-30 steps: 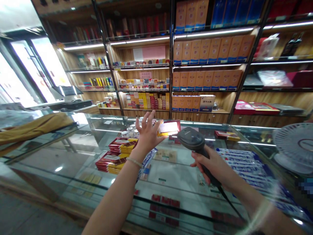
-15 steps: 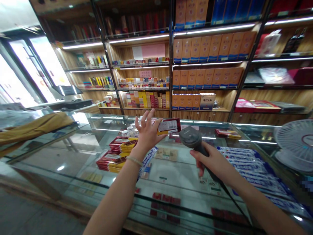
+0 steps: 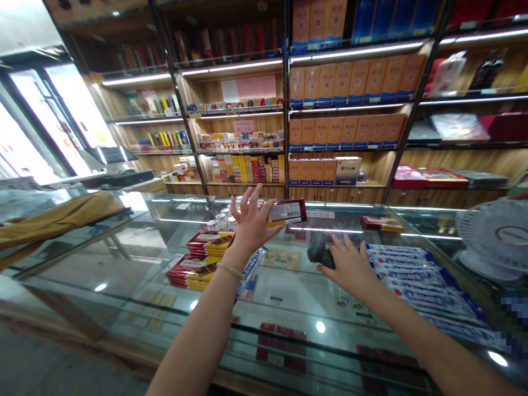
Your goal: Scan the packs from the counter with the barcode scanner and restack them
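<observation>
My left hand (image 3: 251,226) pinches a chocolate bar (image 3: 287,212) in a red and yellow wrapper between thumb and forefinger, its other fingers spread upward. The bar's white barcode label faces me, above the glass counter. My right hand (image 3: 350,267) is spread open, palm down, beside a dark barcode scanner (image 3: 318,250). The scanner appears to lie on the glass, its handle partly covered by that hand; whether the thumb still touches it I cannot tell. Left of my left wrist, stacks of similar chocolate bars (image 3: 192,270) lie on the counter.
Rows of blue and white packets (image 3: 416,280) lie to the right, near a white fan (image 3: 495,236). More red and yellow bars (image 3: 381,223) sit farther back. A brown cloth (image 3: 61,217) lies at left. Shelves with orange boxes (image 3: 324,132) stand behind the counter.
The barcode scanner has gone down from beside the bar toward the glass. My right hand has opened from its grip on it. My left hand still holds the bar in nearly the same place.
</observation>
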`<state>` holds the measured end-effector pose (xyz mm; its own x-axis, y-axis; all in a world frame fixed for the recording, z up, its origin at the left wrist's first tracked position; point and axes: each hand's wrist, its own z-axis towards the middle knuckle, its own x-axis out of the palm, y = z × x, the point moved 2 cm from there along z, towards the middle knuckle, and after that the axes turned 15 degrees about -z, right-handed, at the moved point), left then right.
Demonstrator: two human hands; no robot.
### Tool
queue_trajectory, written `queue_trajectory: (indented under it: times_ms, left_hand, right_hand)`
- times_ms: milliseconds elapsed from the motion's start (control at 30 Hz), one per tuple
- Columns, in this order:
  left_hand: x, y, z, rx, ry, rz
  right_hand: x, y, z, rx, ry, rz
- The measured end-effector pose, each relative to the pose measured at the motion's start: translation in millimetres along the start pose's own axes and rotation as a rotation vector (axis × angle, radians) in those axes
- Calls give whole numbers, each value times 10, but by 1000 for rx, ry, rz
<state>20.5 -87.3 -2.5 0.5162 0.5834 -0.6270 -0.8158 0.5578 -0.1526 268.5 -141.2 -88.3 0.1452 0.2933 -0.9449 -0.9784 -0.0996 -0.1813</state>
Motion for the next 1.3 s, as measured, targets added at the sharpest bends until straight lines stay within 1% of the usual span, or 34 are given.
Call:
queue_trajectory:
  times_ms: [200, 300, 367, 433, 533, 633, 700, 800, 933, 1033, 1100, 1167, 1300]
  left_hand:
    - [21, 13, -7, 6, 1, -3]
    - [37, 30, -10, 7, -13, 6]
    - [41, 41, -3, 2, -23, 1]
    - [33, 42, 18, 3, -29, -8]
    - [-27, 10, 85, 9, -49, -19]
    - [-155, -58, 175, 2, -82, -32]
    - [-266, -104, 224, -7, -98, -40]
    - [-440, -137, 251, -18, -110, -47]
    - [-638, -100, 171, -39, -108, -40]
    - [-760, -39, 42, -59, -88, -40]
    - [-833, 12, -64, -72, -74, -49]
    - [-900, 73, -178, -85, -58, -61]
    - [-1025, 220, -401, -120, -11, -95]
  right_hand:
    - [93, 39, -5, -7, 103, 16]
    - [52, 44, -15, 5, 177, 57]
    - [-15, 11, 6, 31, 186, 88]
    - [-108, -53, 68, 63, 144, 130]
    - [-272, -166, 227, 77, 37, 249]
    - [-432, -214, 409, 19, -74, 413]
    - [-514, -189, 510, -28, -140, 491]
    - [-583, -78, 612, -59, -194, 556]
    - [-670, 146, 651, -69, -183, 589]
    - [-780, 344, 634, -118, -164, 588]
    - [-857, 490, 629, -179, -169, 587]
    - [-922, 643, 636, -244, -190, 597]
    - [-1032, 917, 647, -305, -254, 644]
